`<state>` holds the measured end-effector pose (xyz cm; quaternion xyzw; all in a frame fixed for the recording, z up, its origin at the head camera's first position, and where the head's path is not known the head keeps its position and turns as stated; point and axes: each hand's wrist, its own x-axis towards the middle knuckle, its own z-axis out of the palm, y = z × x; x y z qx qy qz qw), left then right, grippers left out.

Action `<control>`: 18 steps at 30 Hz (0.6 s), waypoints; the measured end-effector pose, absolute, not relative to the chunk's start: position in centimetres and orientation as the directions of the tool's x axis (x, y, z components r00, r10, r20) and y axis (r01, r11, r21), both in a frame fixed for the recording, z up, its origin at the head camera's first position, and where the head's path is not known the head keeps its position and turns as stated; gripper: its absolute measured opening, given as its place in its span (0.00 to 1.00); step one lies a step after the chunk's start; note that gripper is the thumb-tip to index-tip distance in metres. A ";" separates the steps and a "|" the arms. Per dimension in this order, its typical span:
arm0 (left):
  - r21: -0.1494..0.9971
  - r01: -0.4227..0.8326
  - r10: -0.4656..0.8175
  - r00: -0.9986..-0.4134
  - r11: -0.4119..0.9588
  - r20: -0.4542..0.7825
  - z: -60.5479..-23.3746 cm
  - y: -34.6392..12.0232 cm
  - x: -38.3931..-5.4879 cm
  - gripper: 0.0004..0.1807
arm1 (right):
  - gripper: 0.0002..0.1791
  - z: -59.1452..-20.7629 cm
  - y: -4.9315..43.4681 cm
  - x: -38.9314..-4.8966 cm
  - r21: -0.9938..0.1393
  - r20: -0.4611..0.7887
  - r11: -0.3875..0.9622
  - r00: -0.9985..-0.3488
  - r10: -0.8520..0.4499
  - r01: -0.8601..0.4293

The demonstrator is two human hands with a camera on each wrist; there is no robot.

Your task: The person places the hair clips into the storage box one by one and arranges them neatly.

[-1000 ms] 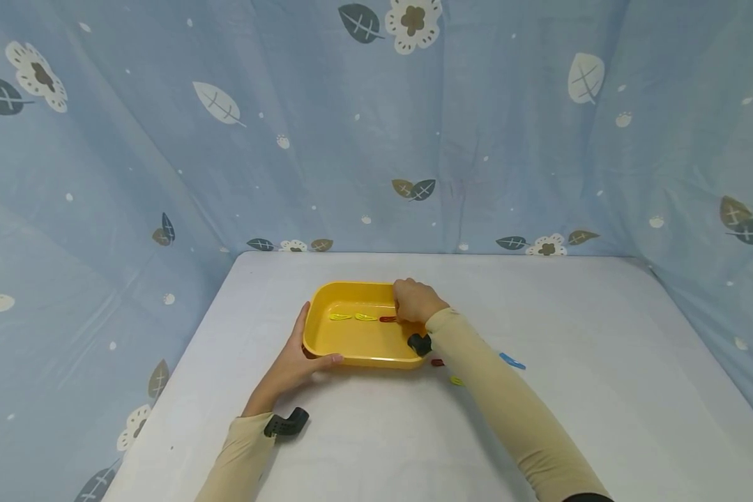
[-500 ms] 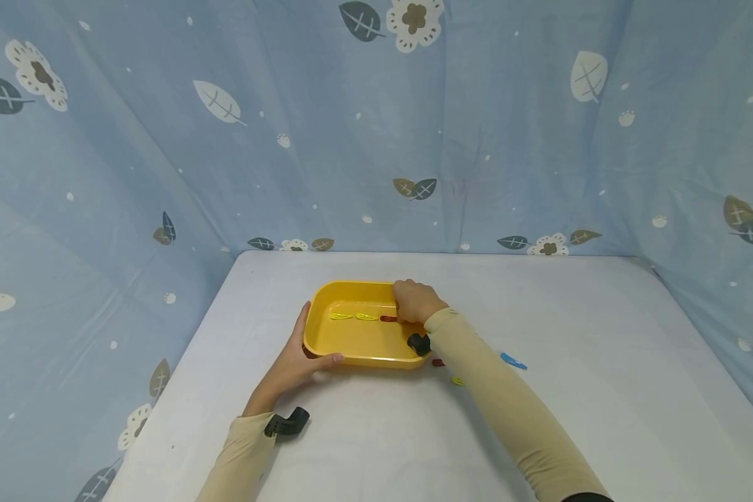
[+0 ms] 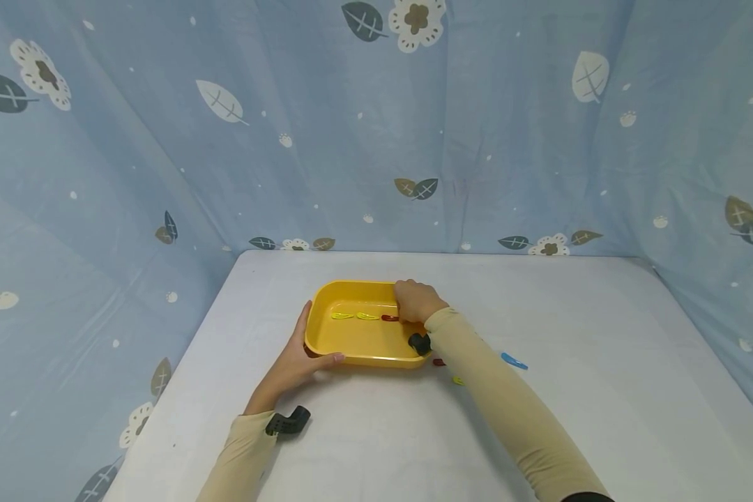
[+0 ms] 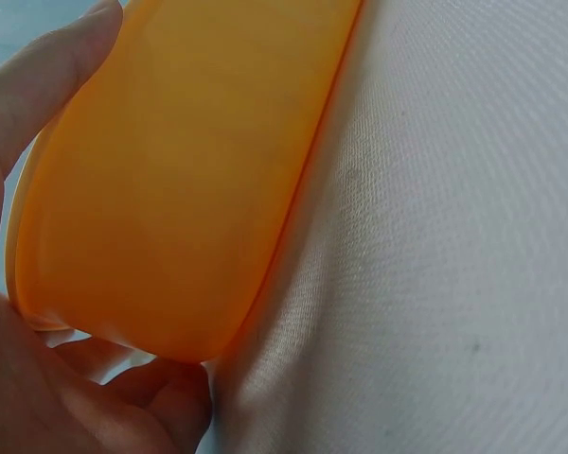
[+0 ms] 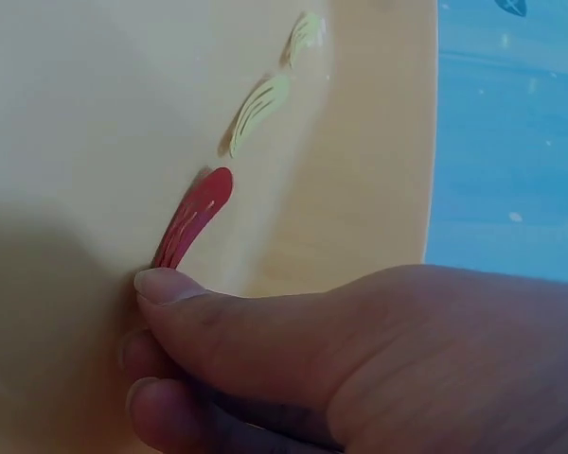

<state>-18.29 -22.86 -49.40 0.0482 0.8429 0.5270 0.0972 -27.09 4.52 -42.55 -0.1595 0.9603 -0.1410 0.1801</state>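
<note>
My left hand [image 3: 293, 364] grips the left front corner of a yellow plastic tray [image 3: 354, 343], thumb along its front rim and fingers round the side. In the left wrist view, fingers also reach under the tray's edge. Inside the tray, my right hand [image 3: 417, 301] pinches the near end of a red snap hair clip [image 5: 194, 213] between thumb and fingers. Beyond that clip, two yellow hair clips [image 5: 257, 112] lie on the tray floor, and all three form a row along the back wall. The right hand and sleeve hide the tray's right end.
On the white table right of the tray lie a blue hair clip [image 3: 514, 360], a red one [image 3: 438, 362] and a yellow one [image 3: 458, 381], the last partly covered by my right forearm. A patterned blue curtain [image 3: 326, 160] rises behind the table.
</note>
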 end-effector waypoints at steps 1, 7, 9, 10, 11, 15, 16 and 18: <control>0.898 -0.020 0.185 -0.976 0.440 -0.112 -49.4 -22.9 -18.3 0.73 | 0.07 -42.6 4.5 -27.1 -0.330 -0.303 0.909 -0.884 -0.355 -0.252; 0.900 -0.023 0.188 -0.975 0.435 -0.116 -49.4 -22.8 -18.3 0.73 | 0.06 -42.5 4.9 -27.2 -0.367 -0.290 0.897 -0.886 -0.362 -0.247; 0.901 -0.025 0.188 -0.975 0.434 -0.118 -49.4 -22.8 -18.3 0.74 | 0.05 -42.3 5.2 -27.1 -0.387 -0.280 0.888 -0.887 -0.368 -0.247; 0.901 -0.026 0.187 -0.975 0.433 -0.118 -49.4 -22.8 -18.3 0.74 | 0.04 -42.2 5.3 -27.1 -0.397 -0.274 0.885 -0.888 -0.369 -0.246; 0.900 -0.027 0.187 -0.975 0.434 -0.119 -49.5 -22.8 -18.3 0.74 | 0.04 -42.1 5.4 -27.0 -0.407 -0.266 0.880 -0.890 -0.371 -0.245; 0.895 -0.026 0.183 -0.976 0.446 -0.119 -49.6 -22.9 -18.3 0.74 | 0.03 -41.2 5.9 -26.7 -0.452 -0.237 0.860 -0.897 -0.373 -0.238; 0.895 -0.024 0.184 -0.976 0.446 -0.118 -49.6 -22.9 -18.3 0.74 | 0.03 -40.9 6.1 -26.6 -0.467 -0.231 0.852 -0.897 -0.377 -0.237; 0.894 -0.020 0.186 -0.976 0.447 -0.115 -49.7 -23.0 -18.3 0.74 | 0.04 -40.4 6.4 -26.4 -0.503 -0.215 0.831 -0.897 -0.386 -0.237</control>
